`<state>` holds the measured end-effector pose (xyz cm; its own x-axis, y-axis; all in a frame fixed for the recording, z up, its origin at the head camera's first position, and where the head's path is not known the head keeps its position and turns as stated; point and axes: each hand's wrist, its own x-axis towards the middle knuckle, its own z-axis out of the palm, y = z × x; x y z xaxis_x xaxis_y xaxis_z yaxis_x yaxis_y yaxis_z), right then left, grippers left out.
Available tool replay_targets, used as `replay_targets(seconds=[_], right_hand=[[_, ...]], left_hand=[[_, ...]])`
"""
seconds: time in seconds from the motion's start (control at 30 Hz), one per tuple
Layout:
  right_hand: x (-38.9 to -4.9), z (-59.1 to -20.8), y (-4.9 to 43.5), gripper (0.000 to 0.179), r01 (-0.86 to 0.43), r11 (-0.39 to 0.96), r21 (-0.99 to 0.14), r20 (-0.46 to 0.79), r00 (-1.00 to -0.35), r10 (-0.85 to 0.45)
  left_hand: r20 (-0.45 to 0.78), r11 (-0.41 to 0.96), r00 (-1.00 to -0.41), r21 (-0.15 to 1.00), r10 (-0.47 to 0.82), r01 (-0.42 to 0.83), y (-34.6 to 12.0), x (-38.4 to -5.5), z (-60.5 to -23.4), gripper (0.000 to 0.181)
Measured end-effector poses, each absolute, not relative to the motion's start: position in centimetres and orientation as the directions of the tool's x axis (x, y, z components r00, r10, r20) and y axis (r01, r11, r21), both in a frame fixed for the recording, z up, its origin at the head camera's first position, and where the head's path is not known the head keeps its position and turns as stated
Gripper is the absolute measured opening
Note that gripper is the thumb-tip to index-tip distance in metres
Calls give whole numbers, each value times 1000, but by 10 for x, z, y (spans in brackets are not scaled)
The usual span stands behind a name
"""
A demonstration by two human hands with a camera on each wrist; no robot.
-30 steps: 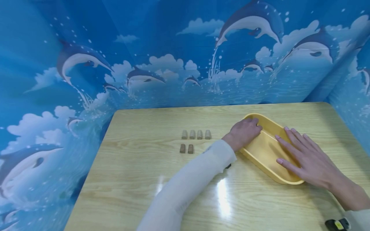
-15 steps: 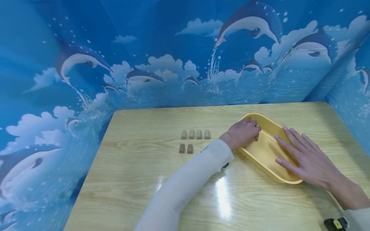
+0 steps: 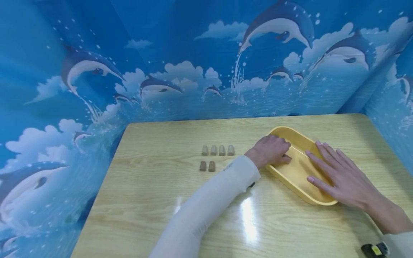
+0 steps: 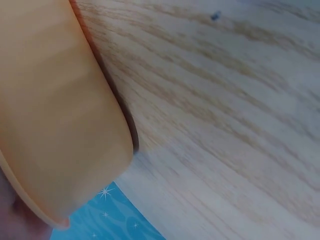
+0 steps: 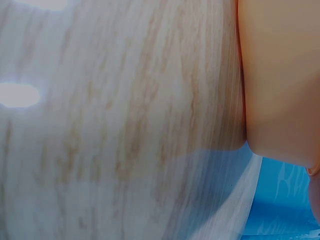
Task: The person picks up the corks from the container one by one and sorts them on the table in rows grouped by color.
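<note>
A yellow oblong tray (image 3: 292, 184) stands at the right of the table. My left hand (image 3: 270, 149) reaches over its left rim with the fingers bent down inside; what they touch or hold is hidden. My right hand (image 3: 346, 181) lies across the right rim, fingers straight and spread. To the left of the tray are small tapered pieces like cork stoppers: a row of several pale ones (image 3: 213, 150), and below it two browner ones (image 3: 211, 166). The tray's outer wall (image 4: 65, 115) fills the left side of the left wrist view, and the wall (image 5: 285, 75) shows in the right wrist view.
The light wood-grain table (image 3: 145, 200) ends at a blue curtain (image 3: 193, 104) printed with dolphins, behind and at both sides. The left sleeve (image 3: 200, 211) crosses the table's front. A dark wrist device (image 3: 374, 250) sits by the right sleeve.
The left hand's fingers shift slightly within the tray; a brownish bit shows beneath them half a second ago, and now its thumb shows lower. Right hand, tray and small pieces stay put.
</note>
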<state>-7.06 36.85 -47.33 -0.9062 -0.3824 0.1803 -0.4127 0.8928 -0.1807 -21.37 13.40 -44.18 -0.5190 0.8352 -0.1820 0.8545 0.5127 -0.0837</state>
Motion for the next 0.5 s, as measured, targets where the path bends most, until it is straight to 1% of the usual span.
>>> replay_targets(seconds=[0.23, 0.5], right_hand=[[-69, -474, 368, 87, -413, 892, -184, 187, -906, -381], [-68, -473, 367, 87, -403, 896, -189, 179, -911, -372]], left_hand=[[-155, 508, -512, -67, 845, 859, 135, -214, -445, 35], [-161, 525, -525, -48, 836, 850, 134, -213, -448, 49]])
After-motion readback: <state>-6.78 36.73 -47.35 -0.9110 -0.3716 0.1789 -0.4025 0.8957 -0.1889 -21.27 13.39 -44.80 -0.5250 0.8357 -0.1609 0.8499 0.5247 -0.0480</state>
